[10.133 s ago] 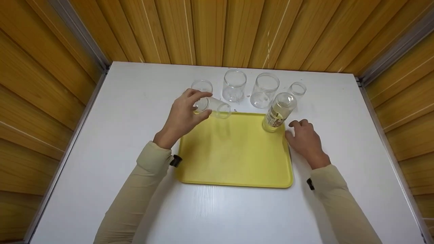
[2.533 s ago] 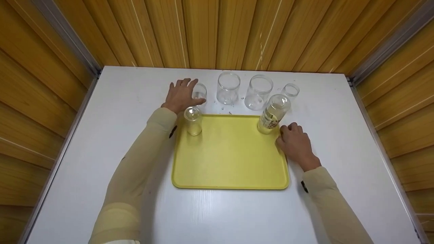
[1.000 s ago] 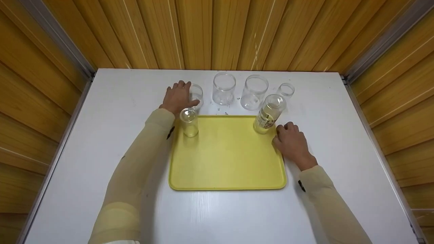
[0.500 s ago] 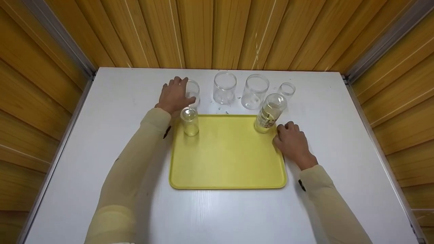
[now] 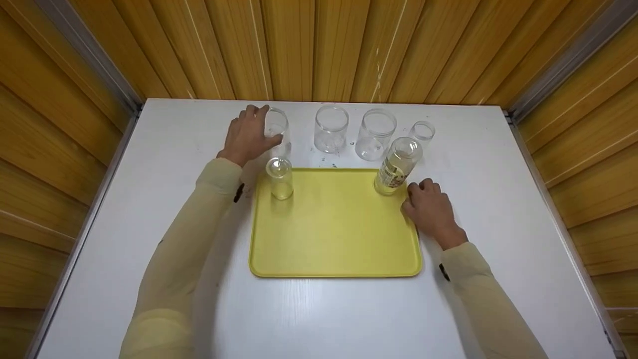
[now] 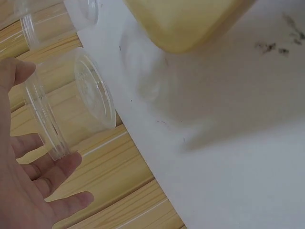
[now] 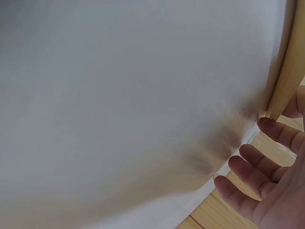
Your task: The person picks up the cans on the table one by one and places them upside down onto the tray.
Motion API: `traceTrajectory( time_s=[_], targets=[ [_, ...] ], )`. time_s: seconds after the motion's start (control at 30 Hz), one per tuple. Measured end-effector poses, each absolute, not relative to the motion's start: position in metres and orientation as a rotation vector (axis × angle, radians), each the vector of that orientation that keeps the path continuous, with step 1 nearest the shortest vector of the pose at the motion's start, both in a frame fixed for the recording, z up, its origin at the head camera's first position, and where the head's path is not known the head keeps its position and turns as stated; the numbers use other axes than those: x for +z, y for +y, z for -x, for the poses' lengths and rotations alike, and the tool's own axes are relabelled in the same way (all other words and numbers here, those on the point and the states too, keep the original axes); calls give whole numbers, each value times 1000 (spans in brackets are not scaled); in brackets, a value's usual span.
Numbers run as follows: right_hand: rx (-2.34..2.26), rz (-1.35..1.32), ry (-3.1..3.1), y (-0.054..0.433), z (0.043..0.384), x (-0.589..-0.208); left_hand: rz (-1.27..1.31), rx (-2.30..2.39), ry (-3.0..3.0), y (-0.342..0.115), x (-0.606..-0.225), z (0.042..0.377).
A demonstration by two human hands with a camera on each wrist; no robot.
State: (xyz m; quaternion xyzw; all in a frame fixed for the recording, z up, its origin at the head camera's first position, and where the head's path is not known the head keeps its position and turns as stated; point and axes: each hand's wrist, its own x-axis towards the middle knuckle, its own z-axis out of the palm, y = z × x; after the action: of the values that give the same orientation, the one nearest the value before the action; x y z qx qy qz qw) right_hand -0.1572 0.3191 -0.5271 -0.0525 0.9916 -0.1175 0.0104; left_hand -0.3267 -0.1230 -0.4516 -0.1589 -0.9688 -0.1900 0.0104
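My left hand [image 5: 246, 134] grips a clear jar [image 5: 277, 132] by its rim, thumb on one side and fingers on the other. In the left wrist view the jar [image 6: 71, 100] is tipped sideways, its base toward the white table. On the yellow tray [image 5: 334, 229] stands a small clear vessel [image 5: 280, 178] at the back left corner. A taller clear bottle [image 5: 397, 167] with a printed label is at the back right corner. At the tray's right edge, my right hand [image 5: 431, 209] pinches the rim [image 7: 286, 71] between thumb and forefinger, the other fingers loosely bent beside it.
Behind the tray are two wide clear jars [image 5: 331, 130] and a smaller clear one [image 5: 422, 132] partly behind the bottle. Dark specks [image 5: 334, 165] dot the white table [image 5: 319, 319]. Wood-look walls [image 5: 299, 45] rise behind and at both sides.
The small vessel earlier in my left hand stands on the tray. Since then that hand has reached the jar behind it and carried it up and leftward. My right hand stays put.
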Motion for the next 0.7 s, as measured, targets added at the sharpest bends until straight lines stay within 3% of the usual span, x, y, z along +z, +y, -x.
traceTrajectory(
  time_s=[0.7],
  targets=[
    [-350, 171, 3094, 319, 157, -527, 522, -579, -3017, -130, -435, 315]
  ],
)
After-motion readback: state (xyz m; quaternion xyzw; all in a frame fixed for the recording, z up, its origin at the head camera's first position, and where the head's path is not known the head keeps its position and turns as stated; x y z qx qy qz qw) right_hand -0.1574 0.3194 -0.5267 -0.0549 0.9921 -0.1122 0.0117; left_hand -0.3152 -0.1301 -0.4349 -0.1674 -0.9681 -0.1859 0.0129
